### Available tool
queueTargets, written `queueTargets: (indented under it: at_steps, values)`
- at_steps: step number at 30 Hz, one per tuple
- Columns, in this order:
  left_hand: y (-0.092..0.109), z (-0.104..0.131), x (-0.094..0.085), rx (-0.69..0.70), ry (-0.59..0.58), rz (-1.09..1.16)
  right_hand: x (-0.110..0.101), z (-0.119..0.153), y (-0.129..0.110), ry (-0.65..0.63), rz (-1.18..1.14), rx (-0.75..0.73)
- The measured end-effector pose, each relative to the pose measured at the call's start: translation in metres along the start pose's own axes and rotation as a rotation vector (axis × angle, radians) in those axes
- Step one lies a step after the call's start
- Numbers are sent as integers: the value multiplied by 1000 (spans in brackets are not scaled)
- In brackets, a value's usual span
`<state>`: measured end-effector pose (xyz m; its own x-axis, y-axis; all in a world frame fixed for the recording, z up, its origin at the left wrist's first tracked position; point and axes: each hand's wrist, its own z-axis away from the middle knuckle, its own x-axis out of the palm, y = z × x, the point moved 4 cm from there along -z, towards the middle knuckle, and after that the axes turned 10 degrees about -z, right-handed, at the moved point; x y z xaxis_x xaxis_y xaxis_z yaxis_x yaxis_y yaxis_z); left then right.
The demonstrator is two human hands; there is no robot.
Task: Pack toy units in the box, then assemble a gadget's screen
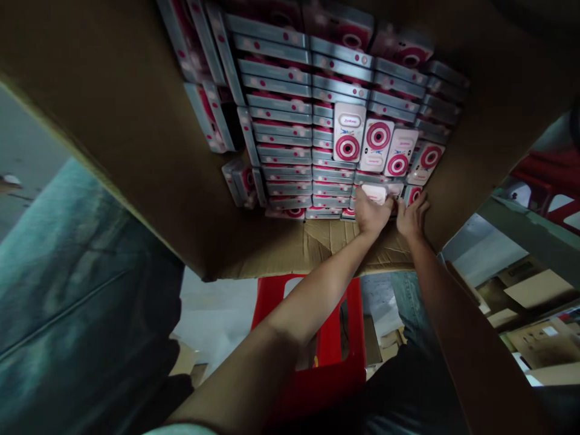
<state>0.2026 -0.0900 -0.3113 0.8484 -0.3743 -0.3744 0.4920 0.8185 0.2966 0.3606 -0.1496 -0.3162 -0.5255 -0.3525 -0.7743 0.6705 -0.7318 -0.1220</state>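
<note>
Rows of thin grey and pink packs (pixel 283 109) stand packed on edge inside a large cardboard box (pixel 244 251). Several packs lie face out on top, among them one with a pink ring (pixel 348 132) and another beside it (pixel 377 144). Low on the right of the stack, my left hand (pixel 372 212) is closed on a white and pink pack (pixel 375 193). My right hand (pixel 411 219) is just right of it, fingers apart, against a pack with a pink ring (pixel 414 194) near the box wall; whether it grips anything is unclear.
Below the box's near edge stands a red plastic stool (pixel 333 386). A person's leg in jeans (pixel 81 290) is at the left. Cardboard pieces (pixel 541 296) lie on shelving at the right, with a red plastic object (pixel 539 181) above.
</note>
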Motion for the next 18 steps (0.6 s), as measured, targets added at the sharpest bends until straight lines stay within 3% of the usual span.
queueTargets:
  at_steps: [6, 12, 15, 18]
  values:
    - [3, -13, -23, 59, 145, -178, 0, -5, -11, 30, 72, 66]
    - [9, -13, -20, -11, 121, -173, -10, -1, -25, 33, 104, 90]
    - [0, -13, -25, 5, 116, -130, -17, 7, -38, 65, 115, 91]
    - [-15, -18, -43, 26, 134, -103, -13, 24, -65, 82, 91, -46]
